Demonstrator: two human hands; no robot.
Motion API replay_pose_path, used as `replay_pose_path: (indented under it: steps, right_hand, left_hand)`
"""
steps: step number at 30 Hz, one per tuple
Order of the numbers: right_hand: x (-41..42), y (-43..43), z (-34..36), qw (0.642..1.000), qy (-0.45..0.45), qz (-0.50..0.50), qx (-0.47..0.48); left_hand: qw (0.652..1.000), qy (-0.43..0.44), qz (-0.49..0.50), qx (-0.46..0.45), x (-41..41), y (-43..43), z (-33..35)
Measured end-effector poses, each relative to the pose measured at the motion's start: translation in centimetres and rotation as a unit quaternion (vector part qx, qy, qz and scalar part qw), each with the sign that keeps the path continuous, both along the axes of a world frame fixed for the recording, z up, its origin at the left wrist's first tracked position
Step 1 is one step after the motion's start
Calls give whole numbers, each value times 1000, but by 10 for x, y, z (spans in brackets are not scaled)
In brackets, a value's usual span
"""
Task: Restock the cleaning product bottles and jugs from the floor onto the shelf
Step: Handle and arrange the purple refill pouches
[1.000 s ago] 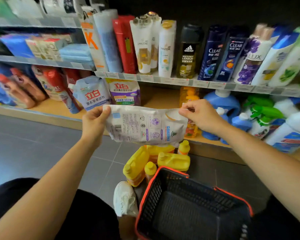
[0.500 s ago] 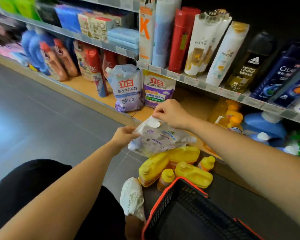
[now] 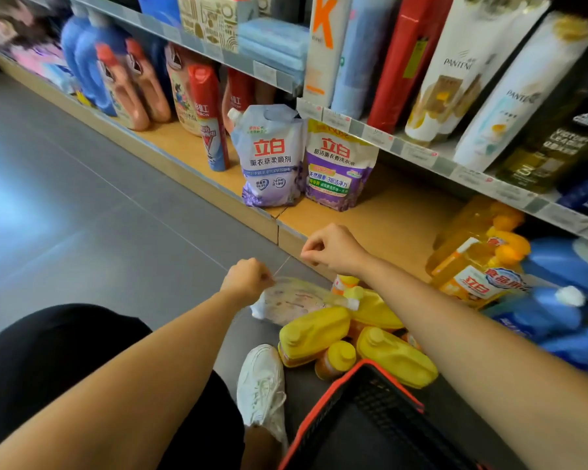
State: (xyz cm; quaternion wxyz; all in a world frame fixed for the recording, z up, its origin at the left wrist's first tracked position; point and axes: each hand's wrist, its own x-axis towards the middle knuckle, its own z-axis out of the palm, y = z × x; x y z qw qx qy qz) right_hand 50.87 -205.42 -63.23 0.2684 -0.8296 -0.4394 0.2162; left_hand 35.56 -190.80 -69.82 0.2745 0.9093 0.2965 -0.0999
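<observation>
The light wooden bottom shelf (image 3: 387, 225) stands above the grey tiled floor (image 3: 116, 232), where the black mesh basket with red rim (image 3: 374, 398) sits just beside a pile of yellow plastic jugs (image 3: 314, 334). The white soft refill pouch (image 3: 294, 301), held in the air by both hands half a second ago, now lies flat on that pile, off the shelf. The left hand (image 3: 248, 278) is curled at the pouch's upper edge, grip not determinable, while the right hand (image 3: 333, 249) has left the pouch and is a closed fist above it, nothing visible in it.
</observation>
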Motion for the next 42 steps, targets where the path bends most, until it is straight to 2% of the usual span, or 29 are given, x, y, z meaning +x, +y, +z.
replay_pose_path:
  steps: [3,6,9,13,16,19,22,24,26,29,32,35,39,42]
  right_hand:
    - [23,-8,-11,994,26,-96,37]
    - [54,-17,-24,960,105,-246,76]
    - [89,-18,-34,918,167,-339,120]
    - [128,-4,-42,885,203,-382,171]
    - [150,11,-45,870,236,-379,209]
    - [166,30,-48,859,274,-355,247]
    - [175,47,-52,850,258,-374,267]
    - [176,51,-58,843,192,-427,265]
    - [171,50,-63,848,126,-451,249]
    - [155,43,-69,883,66,-405,228]
    - [132,24,-67,908,45,-341,240]
    - [112,-5,-61,920,19,-320,225]
    - [97,-47,-49,935,-52,-306,173]
    - [86,-57,-29,932,-45,-285,218]
  left_hand:
    - [998,54,-18,-28,-10,7,-12]
    - [998,4,-32,-57,-5,4,-6]
    - [998,-6,-27,-50,3,3,-4]
    - [997,-13,74,-19,1,16,-10]
    - [984,-48,173,-17,0,24,-14]
    - [975,-52,218,-17,0,28,-20]
    - [968,-54,244,-37,-1,31,-24]
    - [968,-49,243,-38,-1,32,-26]
    - [968,-50,241,-47,1,29,-26]
    - [972,-37,225,-50,4,24,-22]
    - [982,-18,178,-58,5,16,-14]
    - [989,-23,133,-55,10,8,-1]
    - [990,-82,94,-65,26,-7,19]
    - [975,-157,77,-140,41,-20,36]
